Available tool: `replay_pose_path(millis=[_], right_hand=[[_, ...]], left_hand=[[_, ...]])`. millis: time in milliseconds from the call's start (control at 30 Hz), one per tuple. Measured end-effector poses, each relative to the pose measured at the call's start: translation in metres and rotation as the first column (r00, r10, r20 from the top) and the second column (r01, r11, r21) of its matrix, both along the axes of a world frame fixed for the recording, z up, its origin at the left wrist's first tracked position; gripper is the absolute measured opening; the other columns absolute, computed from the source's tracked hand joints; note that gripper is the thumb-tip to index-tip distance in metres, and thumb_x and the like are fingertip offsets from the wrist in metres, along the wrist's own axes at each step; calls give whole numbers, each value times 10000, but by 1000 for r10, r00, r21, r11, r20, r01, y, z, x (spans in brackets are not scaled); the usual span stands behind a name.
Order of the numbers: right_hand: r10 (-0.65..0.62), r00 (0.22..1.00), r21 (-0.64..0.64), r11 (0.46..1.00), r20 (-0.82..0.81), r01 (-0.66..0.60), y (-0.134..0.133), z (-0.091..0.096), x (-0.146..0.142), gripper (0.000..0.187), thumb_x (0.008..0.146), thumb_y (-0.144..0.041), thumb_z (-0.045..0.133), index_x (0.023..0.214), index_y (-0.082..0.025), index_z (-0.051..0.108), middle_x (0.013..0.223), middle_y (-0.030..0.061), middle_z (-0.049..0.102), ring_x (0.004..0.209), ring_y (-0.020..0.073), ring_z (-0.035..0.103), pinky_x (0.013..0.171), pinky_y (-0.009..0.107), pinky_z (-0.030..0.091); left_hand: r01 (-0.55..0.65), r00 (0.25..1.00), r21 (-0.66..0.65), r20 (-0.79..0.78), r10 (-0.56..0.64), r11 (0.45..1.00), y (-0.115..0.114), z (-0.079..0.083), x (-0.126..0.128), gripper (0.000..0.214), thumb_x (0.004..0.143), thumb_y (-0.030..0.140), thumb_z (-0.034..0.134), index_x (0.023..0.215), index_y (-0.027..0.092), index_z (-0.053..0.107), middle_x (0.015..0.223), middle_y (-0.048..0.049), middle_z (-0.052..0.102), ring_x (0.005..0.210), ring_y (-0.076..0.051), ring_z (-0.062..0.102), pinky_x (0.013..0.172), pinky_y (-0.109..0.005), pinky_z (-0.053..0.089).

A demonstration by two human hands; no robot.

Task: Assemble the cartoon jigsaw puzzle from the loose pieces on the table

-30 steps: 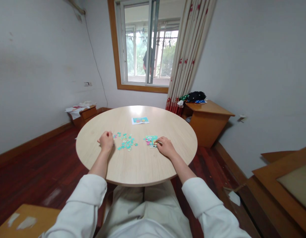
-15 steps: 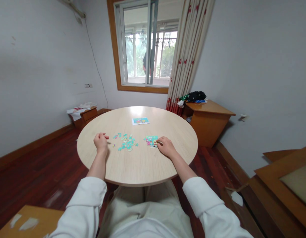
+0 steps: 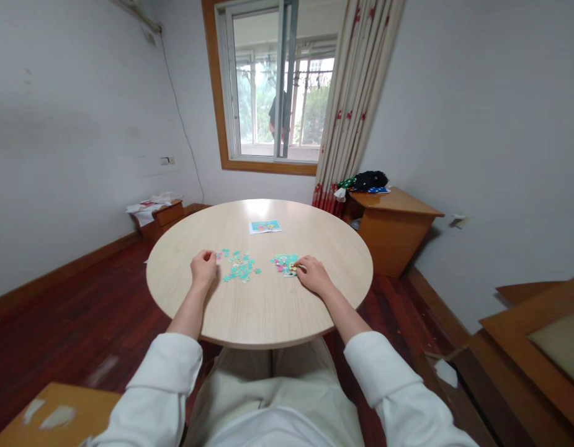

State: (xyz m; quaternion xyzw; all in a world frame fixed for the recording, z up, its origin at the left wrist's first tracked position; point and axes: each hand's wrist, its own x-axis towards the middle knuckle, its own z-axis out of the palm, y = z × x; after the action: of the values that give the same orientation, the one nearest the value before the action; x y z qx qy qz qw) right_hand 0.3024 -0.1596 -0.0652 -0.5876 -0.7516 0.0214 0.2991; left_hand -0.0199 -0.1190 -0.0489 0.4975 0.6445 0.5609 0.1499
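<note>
The loose puzzle pieces [image 3: 240, 267] lie scattered on the round table [image 3: 268, 316], in a band that runs left to right between the two hands. The left hand [image 3: 203, 268] rests on the table at the band's left end, just beside the nearest pieces and clearly the closer hand to them. Its fingers are curled into a loose fist, knuckles up (whether a piece sits inside is hidden).

To the right of the scatter, with a small gap of bare wood between them, lies the joined patch [image 3: 284, 262] of mostly turquoise pieces. The right hand [image 3: 313, 275] lies to the near right of the patch, and its fingertips meet the patch's near right edge. The fingers are drawn close together there, but I cannot tell whether they pinch a piece or only press on one.

Further off, near the table's far side and well apart from both hands, lies a small picture card [image 3: 265, 226]. A wooden cabinet [image 3: 393, 217] stands beyond the table to the right.
</note>
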Motion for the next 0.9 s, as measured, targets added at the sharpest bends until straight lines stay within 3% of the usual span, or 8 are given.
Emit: replay_pose_path(millis=[167, 267, 333, 433, 500, 567, 700, 900], right_hand=[[1, 1000, -1, 1000, -10, -1, 0, 0, 0, 172, 830, -176, 544, 919, -206, 688, 1019, 60, 652, 995, 187, 562, 883, 318, 391], [-4, 1000, -5, 1000, -6, 4, -1, 1, -1, 178, 827, -169, 539, 918, -204, 688, 1017, 60, 652, 988, 184, 562, 885, 317, 392], [-6, 1000, -5, 1000, -5, 5, -2, 2, -2, 181, 826, -167, 537, 916, -205, 688, 1019, 60, 652, 991, 185, 562, 884, 316, 393], [-1, 1000, -10, 1000, -9, 1, -3, 2, -3, 185, 825, -166, 535, 918, -205, 690, 1027, 62, 652, 998, 186, 561, 887, 317, 391], [1, 1000, -14, 1000, -11, -1, -3, 2, -3, 190, 824, -161, 532, 920, -204, 691, 1032, 63, 652, 999, 186, 560, 889, 318, 390], [-5, 1000, -18, 1000, -10, 5, -2, 2, -3, 193, 823, -159, 532, 920, -204, 692, 1034, 63, 652, 1000, 188, 560, 886, 320, 390], [-8, 1000, -19, 1000, -10, 8, -1, 2, -3, 191, 827, -170, 534, 926, -202, 693, 1027, 64, 648, 998, 190, 559, 880, 323, 388], [8, 1000, -11, 1000, -23, -8, -2, 3, -3, 182, 829, -173, 537, 921, -203, 692, 1009, 63, 648, 980, 185, 561, 876, 317, 389]], left_hand=[[-22, 998, -22, 50, 23, 1000, 6, -6, -6, 213, 728, 225, 460, 776, 156, 655, 677, -43, 663, 657, -177, 606, 645, -268, 456], [68, 988, -62, -132, -76, 996, 5, -7, 2, 243, 763, 224, 463, 815, 157, 691, 808, -82, 712, 750, -199, 629, 733, -301, 459], [128, 925, -128, -343, -165, 983, 1, -5, 15, 258, 785, 220, 464, 831, 172, 713, 911, -103, 725, 846, -225, 630, 817, -347, 439], [163, 737, -188, -629, -246, 969, -8, 1, 37, 289, 835, 249, 444, 838, 196, 728, 1029, -115, 706, 1061, -291, 567, 893, -434, 379], [124, 651, -254, -709, -272, 959, -13, 4, 48, 356, 872, 250, 389, 795, 184, 730, 1007, -139, 694, 1069, -312, 550, 879, -458, 369], [68, 621, -276, -740, -257, 959, -16, 6, 54, 374, 883, 259, 376, 809, 172, 732, 1031, -154, 678, 1076, -319, 539, 870, -458, 365], [-27, 642, -317, -733, -227, 948, -14, 8, 54, 319, 845, 303, 444, 818, 180, 737, 1042, -147, 671, 1064, -318, 548, 830, -426, 374], [-54, 744, -430, -619, -251, 901, -4, 10, 52, 251, 791, 320, 526, 877, 222, 740, 977, -98, 722, 1037, -316, 590, 830, -424, 375]])
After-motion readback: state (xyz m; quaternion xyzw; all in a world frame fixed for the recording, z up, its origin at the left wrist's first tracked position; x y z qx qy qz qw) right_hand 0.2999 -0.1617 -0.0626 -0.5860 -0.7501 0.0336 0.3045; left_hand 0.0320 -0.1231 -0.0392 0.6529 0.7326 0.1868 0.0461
